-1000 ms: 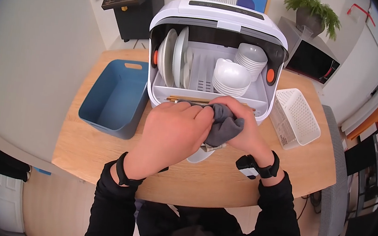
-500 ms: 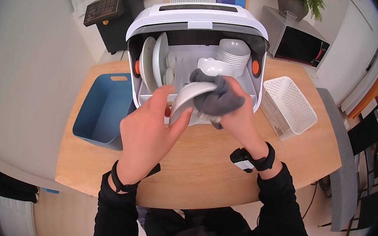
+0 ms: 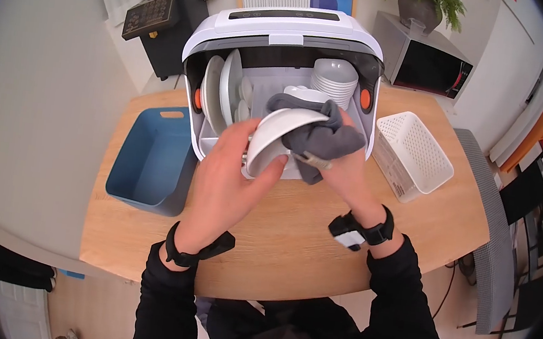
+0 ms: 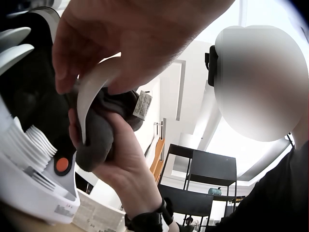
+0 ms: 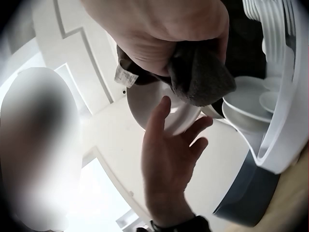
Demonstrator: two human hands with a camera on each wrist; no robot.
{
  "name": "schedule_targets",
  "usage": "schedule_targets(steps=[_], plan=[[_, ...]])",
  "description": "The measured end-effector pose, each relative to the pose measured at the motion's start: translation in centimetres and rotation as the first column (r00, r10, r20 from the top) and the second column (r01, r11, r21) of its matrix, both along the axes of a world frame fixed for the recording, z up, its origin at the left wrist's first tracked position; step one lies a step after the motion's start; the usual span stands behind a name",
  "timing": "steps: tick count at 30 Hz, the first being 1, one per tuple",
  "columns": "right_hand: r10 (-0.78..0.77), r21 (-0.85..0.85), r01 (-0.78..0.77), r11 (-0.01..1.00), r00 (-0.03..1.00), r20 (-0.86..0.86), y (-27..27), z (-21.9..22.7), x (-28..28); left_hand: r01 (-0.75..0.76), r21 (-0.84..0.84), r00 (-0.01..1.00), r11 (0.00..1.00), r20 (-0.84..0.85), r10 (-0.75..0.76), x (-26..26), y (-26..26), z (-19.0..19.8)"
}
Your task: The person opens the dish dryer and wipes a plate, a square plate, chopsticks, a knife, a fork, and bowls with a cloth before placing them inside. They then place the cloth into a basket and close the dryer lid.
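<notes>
A white bowl (image 3: pixel 274 136), tilted on its side, is pinched at its left edge by the left hand (image 3: pixel 228 171), thumb on the inner side and fingers behind. The right hand (image 3: pixel 346 168) grips a bunched grey cloth (image 3: pixel 325 141) against the bowl's right rim. In the left wrist view the cloth (image 4: pixel 96 140) covers both sides of the rim of the bowl (image 4: pixel 91 89). In the right wrist view, a pale label hangs from the cloth (image 5: pixel 200 79), beside the bowl (image 5: pixel 145 104). The fingertips of the right hand are partly hidden by the cloth.
Behind the hands, the white dish cabinet (image 3: pixel 284 25) stands uncovered in front, holding upright plates (image 3: pixel 229 84) and stacked bowls (image 3: pixel 334 76). A blue bin (image 3: pixel 152 156) is at the left, a white perforated basket (image 3: pixel 414 155) at the right, on the wooden table (image 3: pixel 289 252).
The bowl came into view from behind the left hand, which moved left and turned to hold its edge. The cloth has shifted along the rim. The head view has turned slightly.
</notes>
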State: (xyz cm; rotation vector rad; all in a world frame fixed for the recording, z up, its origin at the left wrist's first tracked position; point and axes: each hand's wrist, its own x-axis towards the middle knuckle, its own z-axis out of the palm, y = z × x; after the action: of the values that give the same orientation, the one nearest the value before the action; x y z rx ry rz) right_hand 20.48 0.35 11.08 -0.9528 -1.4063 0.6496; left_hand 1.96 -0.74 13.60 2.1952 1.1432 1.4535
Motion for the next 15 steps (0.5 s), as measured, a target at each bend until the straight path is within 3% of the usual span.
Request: schedule_targets(steps=[2,5,7,9,12,15], plan=[[-0.132,0.185,0.077,0.980,0.943,0.306,-0.6,1.4,0.7,0.064,-0.020,0.995,0.998,-0.078,-0.065,-0.8,-0.5,1.1],[-0.042,0.238,-0.066,0.969,0.906,0.422,-0.4,1.6,1.6,0.122,-0.081,0.984,0.989,-0.122,-0.131,-1.1,-1.0,1.4],[-0.077,0.299,-0.075,0.951,0.881,0.467,-0.6,2.1,1.7,0.135,-0.127,0.974,0.983,-0.166,-0.156,-1.2,-1.0,1.6],[-0.107,0.348,-0.092,0.933,0.852,0.512,-0.5,2.3,1.9,0.173,-0.197,0.976,0.965,-0.097,-0.195,-1.3,-0.7,1.6],[-0.011,0.325,-0.087,0.942,0.957,0.288,-0.1,1.3,1.5,0.215,-0.267,0.977,0.940,0.064,-0.205,-1.3,-0.5,1.2],[-0.108,0.344,0.098,0.934,0.994,0.011,0.3,-0.3,0.4,0.278,-0.281,0.935,0.918,0.300,-0.191,-1.0,-0.5,1.1]])
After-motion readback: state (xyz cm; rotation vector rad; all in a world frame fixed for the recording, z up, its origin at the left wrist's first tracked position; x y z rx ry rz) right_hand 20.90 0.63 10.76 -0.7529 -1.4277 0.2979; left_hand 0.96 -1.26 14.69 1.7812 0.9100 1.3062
